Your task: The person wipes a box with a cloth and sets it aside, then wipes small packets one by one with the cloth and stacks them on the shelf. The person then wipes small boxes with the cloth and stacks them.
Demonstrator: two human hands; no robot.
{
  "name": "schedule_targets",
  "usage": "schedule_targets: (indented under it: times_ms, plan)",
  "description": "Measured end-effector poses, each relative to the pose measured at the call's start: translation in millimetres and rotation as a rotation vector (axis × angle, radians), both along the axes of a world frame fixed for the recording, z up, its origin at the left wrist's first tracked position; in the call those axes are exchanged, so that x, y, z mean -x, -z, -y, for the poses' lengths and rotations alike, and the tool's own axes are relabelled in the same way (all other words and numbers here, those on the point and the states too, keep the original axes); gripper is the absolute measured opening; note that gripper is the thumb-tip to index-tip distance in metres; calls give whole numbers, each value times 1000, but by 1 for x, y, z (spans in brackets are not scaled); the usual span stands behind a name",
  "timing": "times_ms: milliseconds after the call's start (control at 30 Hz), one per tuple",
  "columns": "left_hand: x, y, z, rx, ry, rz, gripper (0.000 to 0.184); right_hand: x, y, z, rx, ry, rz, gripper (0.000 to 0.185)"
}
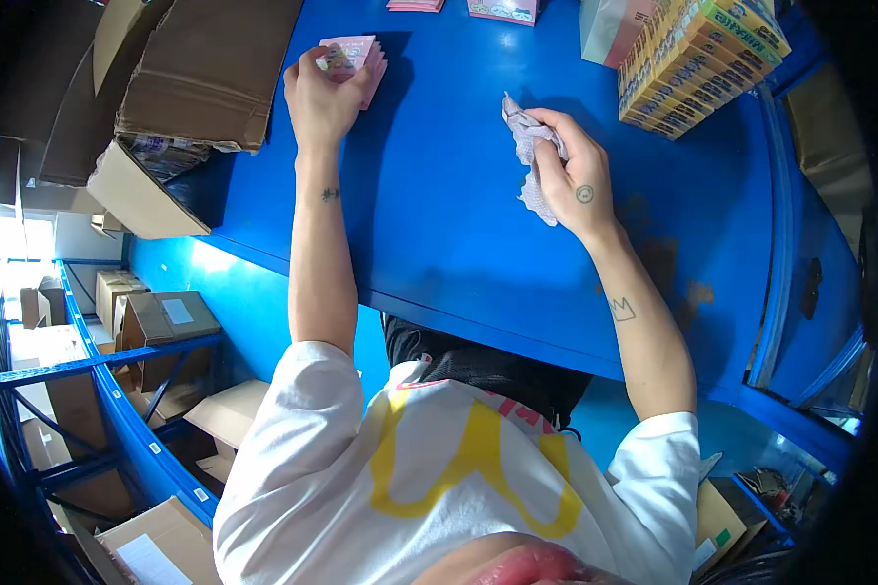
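My left hand (320, 109) is closed around a small stack of pink printed packets (371, 70) at the upper left of the blue table (439, 195). Its fingers curl over the top and hide part of the stack. In my right hand (578, 180) is a crumpled, pale lilac cloth (535, 195), pinched between thumb and fingers. The cloth hangs over the blue surface; whether it touches the table I cannot tell.
Open cardboard boxes (200, 73) stand at the table's left. A tall stack of yellow boxes (698, 68) is at the back right, beside a pale carton (610, 29). More pink packets (502, 10) lie at the far edge. Blue shelving (117, 400) with cartons stands lower left.
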State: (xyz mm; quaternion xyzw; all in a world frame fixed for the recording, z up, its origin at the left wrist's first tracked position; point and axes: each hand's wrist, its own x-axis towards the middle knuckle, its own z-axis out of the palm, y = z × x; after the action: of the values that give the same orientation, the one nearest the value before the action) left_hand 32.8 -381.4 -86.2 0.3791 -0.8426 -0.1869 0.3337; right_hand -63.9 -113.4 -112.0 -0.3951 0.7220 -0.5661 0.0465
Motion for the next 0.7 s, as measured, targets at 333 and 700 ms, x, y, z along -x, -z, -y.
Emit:
schedule_targets:
  times_ms: [333, 700]
  plan:
    - [5, -9, -16, 313, 25, -258, 59, 5, 6, 2, 47, 33, -65, 26]
    - [152, -61, 24, 310, 329, 678, 50, 4, 9, 2, 156, 65, -163, 21]
